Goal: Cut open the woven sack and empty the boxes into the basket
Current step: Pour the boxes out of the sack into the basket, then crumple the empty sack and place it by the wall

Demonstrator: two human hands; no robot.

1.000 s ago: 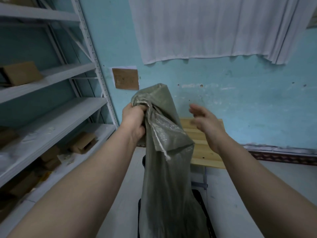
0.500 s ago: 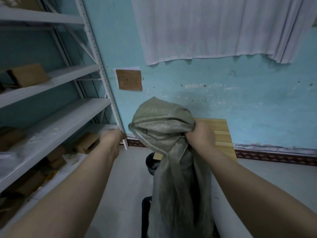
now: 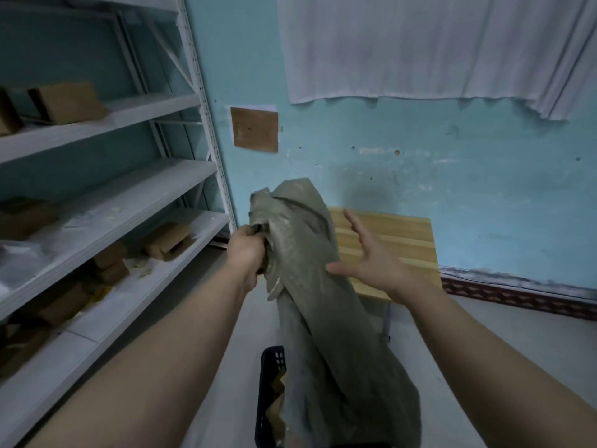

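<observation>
I'm gripping the woven sack (image 3: 310, 286) in my left hand (image 3: 247, 253), right hand (image 3: 371, 263) spread wide just beside it, over the basket (image 3: 269, 367). One-handed, it could swing and drop leftover boxes (image 3: 276, 399) outside.

A dim room with pale blue walls (image 3: 452, 189) and a white curtain (image 3: 420, 46). White metal shelving (image 3: 129, 192) stands left; a wooden table (image 3: 403, 240) sits against the wall.

My left hand (image 3: 247, 253) grips a grey-green woven sack (image 3: 310, 286). Black lattice basket (image 3: 269, 376), brown cardboard boxes (image 3: 274, 405) inside. Light blue wall (image 3: 468, 189), white curtain (image 3: 420, 46), pale striped wood table (image 3: 403, 240), white-grey shelves (image 3: 129, 195).
</observation>
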